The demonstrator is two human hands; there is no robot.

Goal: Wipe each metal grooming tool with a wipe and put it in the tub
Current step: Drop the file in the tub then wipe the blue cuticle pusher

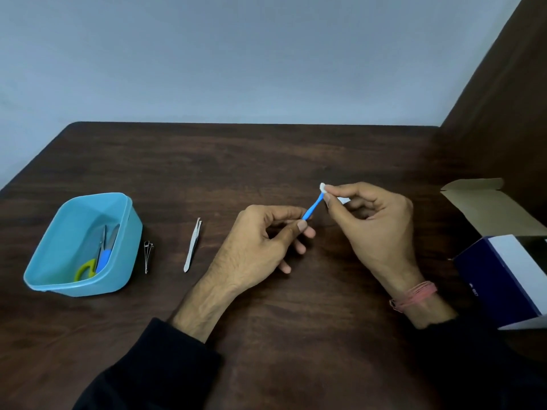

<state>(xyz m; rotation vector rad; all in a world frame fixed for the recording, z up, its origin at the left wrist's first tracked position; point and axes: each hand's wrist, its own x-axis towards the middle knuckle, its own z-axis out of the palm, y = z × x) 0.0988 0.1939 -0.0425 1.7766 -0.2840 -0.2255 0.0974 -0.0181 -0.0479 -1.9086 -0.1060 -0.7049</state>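
My left hand [266, 232] pinches the lower end of a thin blue-handled tool [311, 209] btwn thumb and forefinger, other fingers loosely curled under. The tool slants up and to the right, above the table [266, 161]. My right hand [376, 220] pinches a small white wipe [323, 187] round the tool's top end w/ thumb and forefinger; a bit more white shows under the thumb. Tip itself is hidden by the wipe, so can't tell what it looks like. Hands are close, joined only by the tool, fingertips not touching each other.

Left of my hands, a pair of metal tweezers [193, 245] lies flat on the table, pointed end away from me. Further left, a nail clipper [148, 255] lies just beside the tub, apart from the tweezers. The tub [118, 261] is light blue, open, on the left side of the table. Inside it: scissors [100, 253] w/ a yellow-green handle loop, and a tool w/ a blue handle [106, 257] leaning next to them, touching or nearly so.

On the right edge, an open cardboard box [488, 214] w/ flap up, and nearer me a dark blue and white box [503, 276]. Pink thread band [414, 295] on my right wrist, dark sleeves [154, 371] on both arms.
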